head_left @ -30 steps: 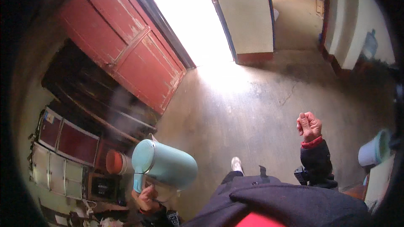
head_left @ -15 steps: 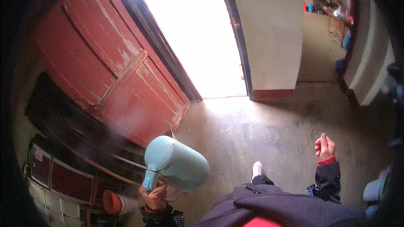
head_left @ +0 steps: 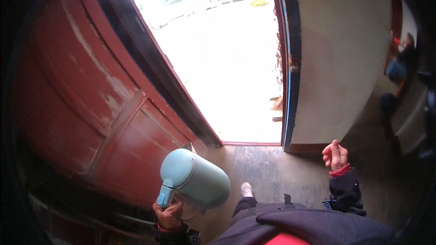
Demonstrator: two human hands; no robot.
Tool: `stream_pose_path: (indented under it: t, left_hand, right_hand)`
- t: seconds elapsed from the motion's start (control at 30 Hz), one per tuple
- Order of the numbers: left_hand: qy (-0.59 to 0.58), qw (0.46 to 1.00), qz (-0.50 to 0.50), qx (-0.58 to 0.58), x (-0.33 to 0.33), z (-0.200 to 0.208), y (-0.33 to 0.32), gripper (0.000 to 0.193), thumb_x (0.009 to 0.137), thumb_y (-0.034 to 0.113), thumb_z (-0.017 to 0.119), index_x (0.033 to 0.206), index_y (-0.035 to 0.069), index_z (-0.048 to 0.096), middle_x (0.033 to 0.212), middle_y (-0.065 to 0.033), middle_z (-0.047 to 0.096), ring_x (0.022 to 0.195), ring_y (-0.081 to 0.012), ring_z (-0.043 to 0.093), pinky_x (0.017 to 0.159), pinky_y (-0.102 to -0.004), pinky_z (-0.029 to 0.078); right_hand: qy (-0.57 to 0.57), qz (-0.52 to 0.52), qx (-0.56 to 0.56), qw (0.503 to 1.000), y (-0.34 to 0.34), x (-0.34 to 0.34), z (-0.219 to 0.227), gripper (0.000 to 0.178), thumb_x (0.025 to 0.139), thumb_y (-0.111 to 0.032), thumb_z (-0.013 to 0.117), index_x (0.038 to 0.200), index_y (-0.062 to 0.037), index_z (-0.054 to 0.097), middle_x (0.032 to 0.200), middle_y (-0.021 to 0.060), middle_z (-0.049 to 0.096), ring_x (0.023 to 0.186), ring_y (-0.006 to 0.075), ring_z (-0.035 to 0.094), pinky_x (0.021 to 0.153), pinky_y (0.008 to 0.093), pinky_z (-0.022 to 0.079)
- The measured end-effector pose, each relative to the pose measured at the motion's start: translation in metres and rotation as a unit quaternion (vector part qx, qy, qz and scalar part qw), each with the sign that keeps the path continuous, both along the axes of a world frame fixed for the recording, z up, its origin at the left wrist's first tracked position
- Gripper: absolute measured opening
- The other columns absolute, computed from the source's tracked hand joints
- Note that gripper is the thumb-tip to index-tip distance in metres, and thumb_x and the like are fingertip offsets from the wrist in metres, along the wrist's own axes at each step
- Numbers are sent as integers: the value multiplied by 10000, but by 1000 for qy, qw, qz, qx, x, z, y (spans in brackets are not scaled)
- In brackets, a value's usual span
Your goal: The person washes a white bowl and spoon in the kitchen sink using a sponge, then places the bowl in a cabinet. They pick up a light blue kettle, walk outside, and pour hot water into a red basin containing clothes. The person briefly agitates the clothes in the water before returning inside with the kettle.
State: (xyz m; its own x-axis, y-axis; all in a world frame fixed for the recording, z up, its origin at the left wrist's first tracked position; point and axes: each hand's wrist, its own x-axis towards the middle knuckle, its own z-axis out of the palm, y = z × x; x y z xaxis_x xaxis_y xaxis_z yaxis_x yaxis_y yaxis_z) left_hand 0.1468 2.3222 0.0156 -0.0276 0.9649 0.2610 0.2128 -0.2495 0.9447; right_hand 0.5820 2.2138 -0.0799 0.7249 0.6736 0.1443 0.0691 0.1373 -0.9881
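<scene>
A pale blue electric kettle [head_left: 205,183] hangs tilted at my left side, its round lid toward the upper left and its base toward the lower right. My left hand [head_left: 170,215] is closed round the kettle's handle. On the other side of my body, my right hand [head_left: 336,155] is held out over the floor with the thumb on top and the fingers curled in. Nothing shows in it, and it touches nothing.
A worn red wooden door [head_left: 122,140] stands swung inward on the left. Ahead is the bright doorway with its low threshold [head_left: 252,144]. A pale wall [head_left: 334,63] rises right of the frame. My light shoe [head_left: 246,189] is on the concrete floor [head_left: 268,168].
The doorway and door have come closer as I walked forward, and outdoor ground now shows beyond. The kettle stays in my left hand. My right hand has swung slightly inward.
</scene>
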Motion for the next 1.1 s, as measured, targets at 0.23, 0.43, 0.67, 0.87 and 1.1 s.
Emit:
stream_pose_path:
  t: [0.23,0.43,0.67,0.87,1.1]
  left_hand:
    - [61,986,-147,57,30,54,-13,83,578,7,608,639,16,553,580,-12,513,505,-92,477,450,-219,368]
    - [-40,975,-219,-10,82,94,-95,110,574,-14,634,646,24,560,584,-13,499,452,-75,442,398,-205,329]
    - [-96,981,-153,-71,143,70,-68,140,587,-44,600,678,4,506,517,-12,470,396,-79,415,371,-209,307]
    - [56,995,-64,45,182,99,-10,120,577,-17,585,618,2,475,485,-30,458,367,-90,408,353,-222,319]
    - [-84,986,105,-93,230,129,129,130,600,10,590,599,7,460,450,-34,452,355,-95,396,354,-222,299]
  right_hand:
    - [-11,48,20,999,-8,-23,67,517,859,-481,350,662,-40,536,516,9,473,411,51,400,391,178,324]
    - [-20,20,-10,1000,-112,15,116,377,861,-356,454,670,-40,533,526,-9,473,411,26,376,384,166,297]
    - [26,27,75,996,-20,58,123,212,847,-203,505,708,-44,499,568,-5,472,432,27,374,392,161,293]
    - [28,90,115,989,119,92,160,152,842,-152,507,742,-37,511,606,5,491,448,29,394,410,158,320]
    - [16,210,74,975,302,143,195,178,844,-183,514,739,-40,507,608,10,501,457,35,408,413,168,338]
